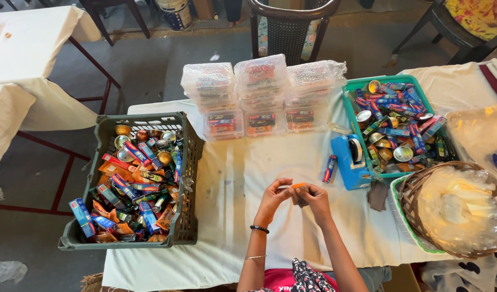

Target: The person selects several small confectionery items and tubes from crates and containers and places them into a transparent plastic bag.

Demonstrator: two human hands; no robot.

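Small orange piece [298,185] pinched crosswise between left hand [275,198] and right hand [313,198], both closed on it above bench [232,178].

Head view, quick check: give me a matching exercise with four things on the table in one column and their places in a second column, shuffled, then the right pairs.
Things:
1. grey-green crate
2. teal tray
3. wicker basket
4. small orange item

Places:
A. between the fingertips of both hands
B. right edge of the table, nearest the person, holding clear plastic bags
C. left end of the table, partly overhanging it
D. far right, behind the blue tape dispenser

Pairs: 1-C, 2-D, 3-B, 4-A. The left hand and right hand meet over the white tablecloth; the blue tape dispenser sits against the teal tray.
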